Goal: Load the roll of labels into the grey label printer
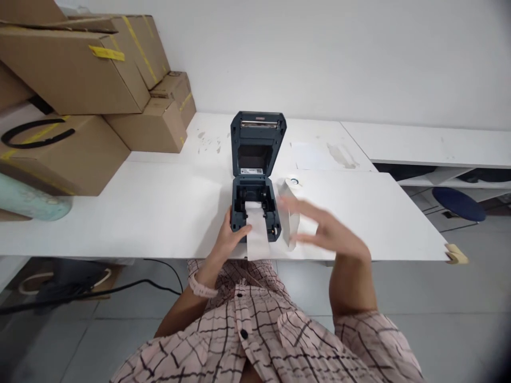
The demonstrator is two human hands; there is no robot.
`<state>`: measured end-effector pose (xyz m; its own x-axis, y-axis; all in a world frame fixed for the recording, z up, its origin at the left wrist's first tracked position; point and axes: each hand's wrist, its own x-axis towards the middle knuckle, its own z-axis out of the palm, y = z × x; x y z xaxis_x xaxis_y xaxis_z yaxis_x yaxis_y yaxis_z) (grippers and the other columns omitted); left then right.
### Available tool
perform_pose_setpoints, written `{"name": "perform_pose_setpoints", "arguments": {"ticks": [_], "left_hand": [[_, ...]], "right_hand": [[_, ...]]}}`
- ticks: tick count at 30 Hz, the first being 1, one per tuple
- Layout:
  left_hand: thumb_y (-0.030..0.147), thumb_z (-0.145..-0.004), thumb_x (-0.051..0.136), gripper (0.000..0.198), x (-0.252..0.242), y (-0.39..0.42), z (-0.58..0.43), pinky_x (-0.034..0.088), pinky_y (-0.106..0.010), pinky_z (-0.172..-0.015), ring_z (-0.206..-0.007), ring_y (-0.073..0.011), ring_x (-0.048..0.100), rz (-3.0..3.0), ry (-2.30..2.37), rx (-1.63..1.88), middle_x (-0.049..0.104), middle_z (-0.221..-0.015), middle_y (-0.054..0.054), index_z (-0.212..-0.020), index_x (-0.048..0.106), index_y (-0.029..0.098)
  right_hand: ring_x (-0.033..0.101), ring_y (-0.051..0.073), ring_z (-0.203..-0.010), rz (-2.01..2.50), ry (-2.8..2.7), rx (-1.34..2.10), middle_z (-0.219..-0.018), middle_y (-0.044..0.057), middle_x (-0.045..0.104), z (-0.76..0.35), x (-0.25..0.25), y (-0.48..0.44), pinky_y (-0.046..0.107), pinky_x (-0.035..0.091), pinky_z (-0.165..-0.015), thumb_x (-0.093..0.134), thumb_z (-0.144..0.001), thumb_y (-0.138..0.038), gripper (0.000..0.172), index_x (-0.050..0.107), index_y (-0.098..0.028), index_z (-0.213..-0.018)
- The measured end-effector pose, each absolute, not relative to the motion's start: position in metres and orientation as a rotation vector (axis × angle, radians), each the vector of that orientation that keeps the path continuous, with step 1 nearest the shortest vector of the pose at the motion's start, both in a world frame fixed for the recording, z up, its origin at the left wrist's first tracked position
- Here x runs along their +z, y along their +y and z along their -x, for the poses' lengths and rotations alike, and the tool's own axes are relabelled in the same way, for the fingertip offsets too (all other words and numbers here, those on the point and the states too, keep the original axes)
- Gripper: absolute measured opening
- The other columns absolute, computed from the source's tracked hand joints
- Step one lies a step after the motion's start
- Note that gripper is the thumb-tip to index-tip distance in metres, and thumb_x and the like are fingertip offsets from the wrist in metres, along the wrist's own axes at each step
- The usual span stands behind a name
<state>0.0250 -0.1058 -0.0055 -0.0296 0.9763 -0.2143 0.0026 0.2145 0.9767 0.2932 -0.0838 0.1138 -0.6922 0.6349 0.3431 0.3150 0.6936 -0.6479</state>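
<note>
A dark blue label printer (255, 181) stands on the white table (159, 213) with its lid tipped open. A white paper roll (253, 206) lies in its bay, and a strip of paper (257, 236) hangs out over the front. My left hand (229, 238) grips the printer's front left corner, thumb pressing on the strip. My right hand (325, 226) hovers just right of the printer, fingers stretched out and blurred, holding nothing. A crumpled clear wrapper (289, 215) lies beside the printer under those fingers.
Several cardboard boxes (80, 80) are stacked at the table's back left, with a pale green cylinder (32, 201) beside them. A small white ring (294, 181) lies behind the wrapper. Cables (120, 287) run over the floor beneath. A blue stool (459, 204) stands right.
</note>
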Motion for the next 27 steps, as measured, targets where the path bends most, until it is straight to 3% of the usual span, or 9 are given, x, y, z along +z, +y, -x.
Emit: {"name": "perform_pose_setpoints", "arguments": {"ticks": [3, 5, 10, 13, 17, 21, 23, 25, 27], "left_hand": [[0.051, -0.077, 0.084, 0.110, -0.015, -0.141, -0.034, 0.045, -0.048, -0.117, -0.144, -0.0345, 0.052, -1.067, 1.339, 1.116, 0.050, -0.159, -0.018, -0.165, 0.023, 0.025], [0.050, -0.077, 0.084, 0.110, -0.018, -0.155, -0.037, 0.042, -0.049, -0.119, -0.145, -0.0338, 0.050, -1.089, 1.363, 1.148, 0.049, -0.159, -0.017, -0.165, 0.022, 0.026], [0.048, -0.078, 0.083, 0.107, -0.017, -0.159, -0.036, 0.040, -0.049, -0.121, -0.146, -0.0335, 0.048, -1.136, 1.394, 1.122, 0.049, -0.158, -0.017, -0.164, 0.025, 0.025], [0.048, -0.079, 0.083, 0.105, -0.018, -0.158, -0.034, 0.040, -0.050, -0.120, -0.145, -0.0337, 0.049, -1.168, 1.385, 1.127, 0.049, -0.158, -0.018, -0.164, 0.025, 0.025], [0.051, -0.078, 0.084, 0.108, -0.021, -0.159, -0.032, 0.039, -0.051, -0.122, -0.146, -0.0345, 0.049, -1.194, 1.333, 1.146, 0.048, -0.160, -0.018, -0.165, 0.025, 0.025], [0.059, -0.082, 0.078, 0.106, -0.017, -0.161, -0.025, 0.041, -0.048, -0.121, -0.150, -0.0357, 0.045, -1.158, 1.262, 1.092, 0.040, -0.167, -0.015, -0.167, 0.020, 0.030], [0.065, -0.086, 0.071, 0.103, -0.012, -0.159, -0.022, 0.041, -0.048, -0.122, -0.154, -0.0366, 0.040, -1.116, 1.267, 1.104, 0.034, -0.171, -0.014, -0.167, 0.019, 0.030], [0.068, -0.088, 0.067, 0.101, -0.006, -0.152, -0.020, 0.039, -0.048, -0.124, -0.158, -0.0374, 0.033, -1.073, 1.296, 1.129, 0.029, -0.173, -0.013, -0.168, 0.018, 0.029], [0.070, -0.086, 0.067, 0.105, 0.001, -0.142, -0.021, 0.037, -0.048, -0.125, -0.160, -0.0377, 0.027, -1.029, 1.327, 1.153, 0.024, -0.175, -0.013, -0.168, 0.018, 0.027]], "right_hand": [[0.034, 0.031, -0.159, 0.905, -1.947, 0.574, -0.169, 0.000, 0.041, -0.283, 0.141, -0.011, 0.062, 0.031, -0.129, 0.056, -0.099, -0.066, 0.069, 0.038, -0.041, -0.161], [0.027, 0.029, -0.162, 0.955, -1.816, 0.640, -0.173, -0.001, 0.034, -0.265, 0.149, 0.045, 0.059, 0.028, -0.129, 0.046, -0.098, -0.077, 0.075, 0.033, -0.040, -0.162], [0.036, 0.025, -0.158, 0.979, -1.692, 0.901, -0.168, 0.003, 0.042, -0.227, 0.152, 0.112, 0.052, 0.028, -0.130, 0.024, -0.095, -0.087, 0.086, 0.040, -0.031, -0.158], [0.040, 0.022, -0.155, 0.950, -1.706, 0.771, -0.165, 0.002, 0.047, -0.225, 0.146, 0.076, 0.045, 0.026, -0.131, 0.023, -0.098, -0.084, 0.082, 0.046, -0.029, -0.154], [0.047, 0.027, -0.150, 0.949, -1.692, 0.555, -0.154, 0.000, 0.057, -0.228, 0.120, -0.014, 0.052, 0.033, -0.128, 0.022, -0.106, -0.072, 0.064, 0.056, -0.036, -0.146], [0.051, 0.026, -0.146, 0.984, -1.647, 0.500, -0.142, 0.000, 0.067, -0.222, 0.073, -0.080, 0.054, 0.039, -0.124, 0.046, -0.107, -0.055, 0.036, 0.064, -0.042, -0.136], [0.051, 0.026, -0.146, 1.047, -1.591, 0.568, -0.140, 0.001, 0.069, -0.219, 0.047, -0.096, 0.055, 0.037, -0.125, 0.054, -0.104, -0.049, 0.032, 0.066, -0.041, -0.132], [0.048, 0.027, -0.149, 1.127, -1.451, 0.693, -0.148, 0.003, 0.063, -0.217, 0.024, -0.101, 0.057, 0.034, -0.126, 0.061, -0.099, -0.052, 0.041, 0.063, -0.038, -0.137], [0.042, 0.030, -0.154, 1.191, -1.261, 0.883, -0.162, 0.007, 0.049, -0.217, 0.006, -0.100, 0.057, 0.033, -0.127, 0.071, -0.089, -0.058, 0.069, 0.050, -0.035, -0.151]]}}
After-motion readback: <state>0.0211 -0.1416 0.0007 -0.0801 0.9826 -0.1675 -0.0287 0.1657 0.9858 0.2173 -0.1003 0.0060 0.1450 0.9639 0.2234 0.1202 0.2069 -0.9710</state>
